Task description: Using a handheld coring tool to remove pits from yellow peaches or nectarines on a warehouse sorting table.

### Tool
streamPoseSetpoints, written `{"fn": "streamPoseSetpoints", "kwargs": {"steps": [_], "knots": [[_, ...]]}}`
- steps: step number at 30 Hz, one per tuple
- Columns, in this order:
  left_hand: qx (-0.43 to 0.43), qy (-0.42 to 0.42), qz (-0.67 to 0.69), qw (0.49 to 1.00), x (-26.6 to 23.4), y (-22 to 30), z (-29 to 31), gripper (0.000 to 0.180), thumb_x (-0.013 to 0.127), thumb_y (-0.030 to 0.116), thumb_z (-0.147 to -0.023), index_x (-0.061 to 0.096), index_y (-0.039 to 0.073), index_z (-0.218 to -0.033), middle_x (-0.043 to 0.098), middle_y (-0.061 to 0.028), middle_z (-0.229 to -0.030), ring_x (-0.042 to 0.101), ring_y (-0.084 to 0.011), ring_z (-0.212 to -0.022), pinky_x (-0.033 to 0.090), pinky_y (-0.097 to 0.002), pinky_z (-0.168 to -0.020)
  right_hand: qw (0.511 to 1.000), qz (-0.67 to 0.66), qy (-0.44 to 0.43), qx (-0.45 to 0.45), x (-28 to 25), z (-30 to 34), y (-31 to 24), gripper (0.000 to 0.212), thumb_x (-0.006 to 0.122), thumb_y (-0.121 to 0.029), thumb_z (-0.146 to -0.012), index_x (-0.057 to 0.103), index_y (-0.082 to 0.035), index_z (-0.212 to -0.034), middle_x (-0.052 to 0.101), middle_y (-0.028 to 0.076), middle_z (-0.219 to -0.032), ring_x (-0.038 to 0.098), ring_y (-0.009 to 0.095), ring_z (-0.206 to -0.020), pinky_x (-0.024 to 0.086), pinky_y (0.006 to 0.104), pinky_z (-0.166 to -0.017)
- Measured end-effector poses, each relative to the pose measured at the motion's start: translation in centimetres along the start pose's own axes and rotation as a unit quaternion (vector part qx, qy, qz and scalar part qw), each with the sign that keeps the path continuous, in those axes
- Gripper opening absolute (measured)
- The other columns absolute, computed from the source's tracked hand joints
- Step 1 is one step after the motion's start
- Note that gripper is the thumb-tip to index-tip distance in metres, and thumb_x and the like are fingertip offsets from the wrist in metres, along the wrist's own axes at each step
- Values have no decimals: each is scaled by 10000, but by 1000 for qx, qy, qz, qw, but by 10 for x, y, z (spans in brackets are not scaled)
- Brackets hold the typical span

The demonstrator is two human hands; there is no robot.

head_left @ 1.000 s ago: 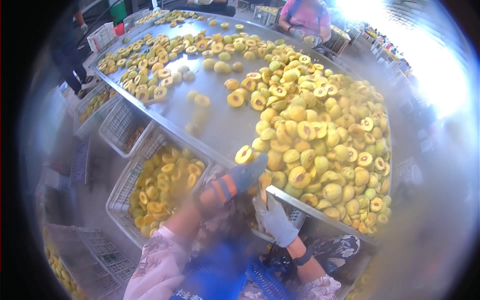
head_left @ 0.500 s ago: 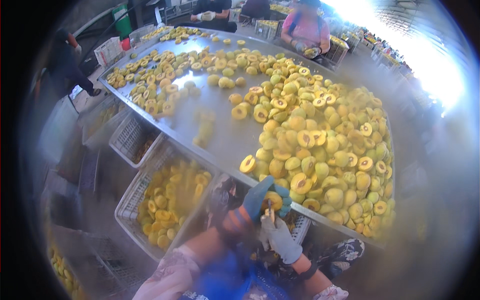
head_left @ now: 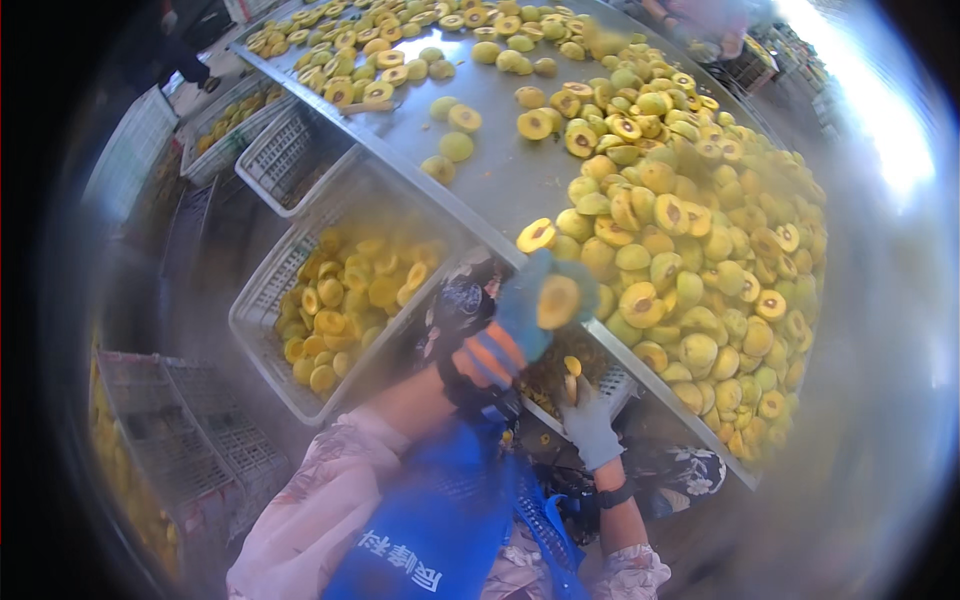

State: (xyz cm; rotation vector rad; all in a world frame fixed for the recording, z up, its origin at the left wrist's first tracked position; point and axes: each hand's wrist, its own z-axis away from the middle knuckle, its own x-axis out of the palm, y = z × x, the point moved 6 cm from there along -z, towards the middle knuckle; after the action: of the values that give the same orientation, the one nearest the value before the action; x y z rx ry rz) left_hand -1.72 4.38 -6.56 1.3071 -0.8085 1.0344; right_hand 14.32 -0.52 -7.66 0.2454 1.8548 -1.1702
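Observation:
My left hand [head_left: 535,300], in a blue-green glove, holds a yellow peach half [head_left: 558,302] with its cut face up, over the edge of the metal table. The hand is slightly blurred. Lower and to the right, my right hand [head_left: 592,422], in a pale grey glove, grips a small pitting tool [head_left: 571,386]. A yellow bit [head_left: 572,366] shows at the tool's tip; whether flesh or stone, I cannot tell. Beneath both hands is a pale crate [head_left: 617,388] with brownish scraps inside. A large heap of peach halves [head_left: 690,260] lies on the table to the right.
The metal table [head_left: 490,190] carries more halves [head_left: 385,60] at its far left. Left of me stands a white crate [head_left: 262,340] of pitted halves, with a smaller crate [head_left: 262,165] behind it. Stacked crates [head_left: 190,430] are at lower left. Another person [head_left: 705,20] is across the table.
My hands have moved apart: the left has lifted with the peach half, the right has drawn down with the tool out of the fruit. The view has tilted downward.

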Motion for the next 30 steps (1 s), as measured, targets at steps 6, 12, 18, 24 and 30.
{"fn": "streamPoseSetpoints", "kwargs": {"steps": [6, 12, 18, 24, 30], "knots": [[341, 225, -723, 557, -59, 147, 64, 365, 577, 314, -857, 568, 38, -1096, 614, -118, -1010, 597, -260, -892, 488, -334, -812, 925, 124, -291, 213, 48, 3, 54, 515, 430, -521, -883, 572, -43, -1012, 637, 250, -859, 616, 421, -806, 472, 500, -733], [252, 119, -784, 555, -56, 193, 14, 399, 615, 301, -809, 582, 71, -1132, 601, -156, -1051, 580, -305, -978, 447, -382, -882, 930, 118, -307, 165, 64, -12, 49, 496, 445, -512, -881, 563, -55, -1033, 634, 260, -852, 618, 421, -814, 480, 492, -733], [247, 28, -891, 381, 29, 159, -225, 302, 603, 284, -788, 620, 56, -985, 644, -159, -943, 625, -333, -864, 502, -410, -744, 962, 10, -242, 124, 79, -1, 44, 541, 464, -539, -860, 550, -54, -1085, 624, 278, -866, 610, 438, -817, 480, 499, -721], [265, 96, -937, 207, -13, 66, -321, 209, 597, 155, -749, 709, 74, -906, 675, -120, -919, 643, -248, -865, 512, -362, -735, 948, 51, -313, 21, 122, 35, 90, 513, 523, -499, -850, 538, -55, -1107, 608, 273, -887, 595, 432, -848, 464, 522, -670], [8, -54, -989, 137, -32, 100, -242, 394, 769, 228, -621, 680, 62, -967, 668, -108, -889, 658, -253, -848, 527, -370, -669, 914, 73, -372, 142, 104, 6, 39, 483, 521, -482, -853, 535, -39, -1044, 606, 260, -914, 589, 465, -777, 449, 520, -675]]}}
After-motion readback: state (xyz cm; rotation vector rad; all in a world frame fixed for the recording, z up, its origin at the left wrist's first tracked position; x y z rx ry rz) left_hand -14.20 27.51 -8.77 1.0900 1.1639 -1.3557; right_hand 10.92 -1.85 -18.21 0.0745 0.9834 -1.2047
